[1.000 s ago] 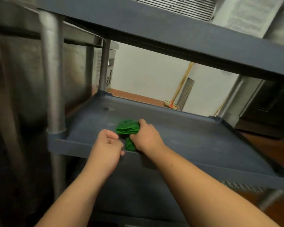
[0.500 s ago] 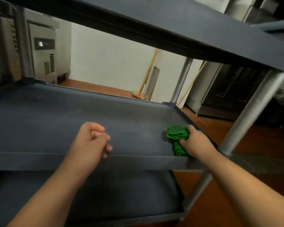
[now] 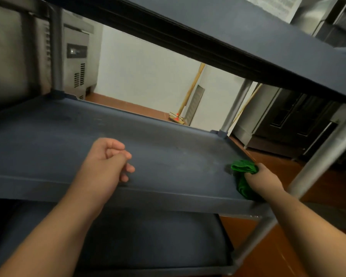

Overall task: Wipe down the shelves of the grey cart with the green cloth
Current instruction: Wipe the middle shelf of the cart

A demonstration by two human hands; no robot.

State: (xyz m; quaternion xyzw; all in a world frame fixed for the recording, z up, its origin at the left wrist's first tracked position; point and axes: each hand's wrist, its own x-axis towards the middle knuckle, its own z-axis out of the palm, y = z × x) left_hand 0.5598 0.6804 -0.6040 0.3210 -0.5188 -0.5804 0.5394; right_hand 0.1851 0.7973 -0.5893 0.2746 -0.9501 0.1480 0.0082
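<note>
The green cloth [image 3: 243, 177] is being grasped in the right hand [image 3: 263, 181], bunched up, with the fingers curled round it. It is being pressed onto the middle shelf [image 3: 168, 156] of the grey cart [image 3: 218, 33], at the shelf's front right corner, with part of the cloth being draped over the front edge. The left hand [image 3: 106, 166] is being held loosely clenched, with nothing in it, over the front edge of the same shelf, near the middle of that edge and well apart from the cloth. Whether it is touching the shelf cannot be told.

The shelf is being carried by round metal posts [image 3: 320, 158] at its corners; the top shelf is being seen from beneath, and the bottom shelf [image 3: 148, 242] is lying in shadow below. Beyond the far edge, a broom [image 3: 177, 117] with a wooden handle is being leaned against a white wall [image 3: 144, 72]. A steel appliance [image 3: 76, 62] with vent slots is being shown at the left; its dark panel is too blurred for any writing to be read. A printed sheet [image 3: 276, 5] at the top right is likewise illegible.
</note>
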